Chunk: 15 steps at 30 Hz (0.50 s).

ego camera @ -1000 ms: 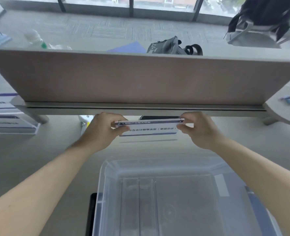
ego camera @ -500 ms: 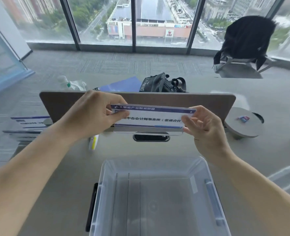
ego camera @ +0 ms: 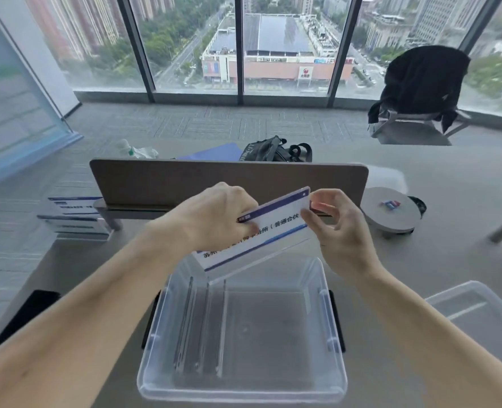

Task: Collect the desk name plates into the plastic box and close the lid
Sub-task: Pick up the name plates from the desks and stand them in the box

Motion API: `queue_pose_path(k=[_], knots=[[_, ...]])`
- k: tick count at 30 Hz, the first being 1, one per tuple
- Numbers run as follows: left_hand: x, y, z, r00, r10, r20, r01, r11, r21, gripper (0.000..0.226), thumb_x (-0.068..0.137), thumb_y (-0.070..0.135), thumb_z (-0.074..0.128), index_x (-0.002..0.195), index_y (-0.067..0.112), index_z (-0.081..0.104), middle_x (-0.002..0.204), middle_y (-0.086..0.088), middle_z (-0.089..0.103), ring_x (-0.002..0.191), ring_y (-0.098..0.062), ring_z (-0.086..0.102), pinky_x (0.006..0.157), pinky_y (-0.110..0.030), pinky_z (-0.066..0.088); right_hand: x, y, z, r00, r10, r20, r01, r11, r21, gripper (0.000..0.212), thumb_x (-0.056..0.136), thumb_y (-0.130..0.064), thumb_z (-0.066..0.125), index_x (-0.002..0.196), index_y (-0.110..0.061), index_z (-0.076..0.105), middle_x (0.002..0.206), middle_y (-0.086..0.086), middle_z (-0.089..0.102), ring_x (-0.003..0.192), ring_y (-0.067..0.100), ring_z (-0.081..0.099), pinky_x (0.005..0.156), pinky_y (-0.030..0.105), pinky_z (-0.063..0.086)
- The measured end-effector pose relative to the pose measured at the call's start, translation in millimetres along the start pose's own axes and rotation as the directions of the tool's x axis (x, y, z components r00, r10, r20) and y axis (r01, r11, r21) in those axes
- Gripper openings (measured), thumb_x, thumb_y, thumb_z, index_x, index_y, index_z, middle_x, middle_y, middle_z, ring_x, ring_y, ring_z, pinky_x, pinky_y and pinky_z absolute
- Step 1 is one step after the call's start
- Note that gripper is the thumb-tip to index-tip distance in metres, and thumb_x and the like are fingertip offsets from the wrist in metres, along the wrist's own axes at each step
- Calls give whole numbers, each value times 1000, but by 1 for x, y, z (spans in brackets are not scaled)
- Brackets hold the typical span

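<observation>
A clear acrylic desk name plate (ego camera: 276, 228) with white card, dark blue bands and printed characters hangs tilted over the far rim of the open clear plastic box (ego camera: 332, 328). My left hand (ego camera: 214, 216) grips its upper left part. My right hand (ego camera: 338, 228) pinches its raised right end with the fingertips. Inside the box, a few clear plates (ego camera: 202, 325) stand on edge along the left side. More name plates (ego camera: 76, 216) sit stacked on the desk at the left. The box's lid (ego camera: 476, 307) lies to the right.
A brown desk divider (ego camera: 229, 181) stands behind the hands. A round grey stand (ego camera: 391, 213) sits at the right, a dark phone-like slab (ego camera: 23, 316) at the left desk edge. A black bag (ego camera: 276, 151) and a chair with a black jacket (ego camera: 420, 89) are beyond.
The name plate came up off the desk, moved toward me and tilted, its left end now dipping toward the box. The view rose, revealing the windows.
</observation>
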<state>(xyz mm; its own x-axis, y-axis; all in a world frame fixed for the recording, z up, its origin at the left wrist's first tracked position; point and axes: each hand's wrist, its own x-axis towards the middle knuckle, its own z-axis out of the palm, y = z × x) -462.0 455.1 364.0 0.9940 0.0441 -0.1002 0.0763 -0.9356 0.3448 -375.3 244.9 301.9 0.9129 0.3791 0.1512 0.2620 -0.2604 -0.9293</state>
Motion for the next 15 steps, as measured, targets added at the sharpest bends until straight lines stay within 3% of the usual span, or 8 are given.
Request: queue_pose_path(k=[1, 3, 5, 6, 8, 10, 13, 15], knots=[[-4, 2, 8, 999, -38, -10, 37, 996, -76, 33, 95, 39, 65, 68, 20, 63, 59, 6, 57, 51, -14, 50, 51, -29, 47, -9, 11, 4, 992, 105, -63, -104, 994, 15, 38, 93, -32, 74, 126, -26, 58, 126, -8, 64, 119, 8, 61, 89, 13, 50], [-12, 9, 22, 992, -128, -23, 120, 972, -204, 33, 96, 37, 65, 67, 21, 66, 56, 7, 59, 49, -15, 49, 49, -26, 43, -32, 33, 20, 934, 356, -28, -350, 928, 129, 58, 89, -39, 76, 138, -24, 49, 136, -2, 56, 124, 15, 57, 104, 31, 51], [-18, 16, 36, 973, -231, 5, 222, 927, -303, 30, 98, 34, 61, 74, 19, 72, 64, 4, 70, 58, -20, 64, 54, -31, 51, -52, 51, 42, 840, 519, 156, -542, 794, 277, 49, 91, -37, 75, 132, -23, 51, 132, 3, 62, 115, 22, 66, 101, 48, 57], [-19, 19, 44, 960, -279, 33, 274, 903, -331, 32, 99, 33, 58, 77, 15, 71, 69, 0, 72, 62, -25, 66, 58, -34, 54, -60, 58, 53, 794, 562, 232, -607, 713, 351, 39, 94, -31, 73, 126, -19, 55, 125, 6, 68, 107, 25, 71, 94, 49, 60], [-22, 22, 62, 930, -357, 93, 367, 872, -323, 37, 100, 30, 53, 69, 9, 56, 67, -6, 65, 57, -29, 56, 57, -33, 50, -69, 70, 70, 765, 578, 285, -643, 658, 391, 18, 99, -17, 67, 114, -10, 63, 109, 10, 76, 90, 25, 78, 78, 42, 65], [-25, 21, 79, 896, -414, 164, 445, 839, -312, 36, 100, 25, 51, 66, 12, 49, 69, -6, 68, 54, -25, 64, 57, -30, 57, -75, 84, 81, 759, 568, 318, -650, 694, 311, 7, 100, -8, 62, 105, -6, 67, 100, 12, 78, 79, 20, 78, 65, 33, 64], [-26, 9, 106, 851, -451, 269, 519, 798, -305, 31, 98, 21, 50, 69, 10, 52, 78, -19, 77, 61, -32, 77, 65, -45, 66, -83, 110, 96, 699, 600, 389, -697, 694, 184, 11, 99, -4, 62, 102, -2, 72, 101, 18, 79, 84, 28, 78, 62, 32, 62], [-23, -4, 132, 825, -462, 324, 544, 805, -236, 30, 97, 20, 48, 68, 11, 46, 76, -19, 75, 58, -35, 76, 62, -45, 65, -86, 128, 107, 653, 638, 407, -723, 685, 86, 9, 95, -4, 65, 97, -3, 74, 93, 15, 80, 80, 30, 77, 64, 35, 61]])
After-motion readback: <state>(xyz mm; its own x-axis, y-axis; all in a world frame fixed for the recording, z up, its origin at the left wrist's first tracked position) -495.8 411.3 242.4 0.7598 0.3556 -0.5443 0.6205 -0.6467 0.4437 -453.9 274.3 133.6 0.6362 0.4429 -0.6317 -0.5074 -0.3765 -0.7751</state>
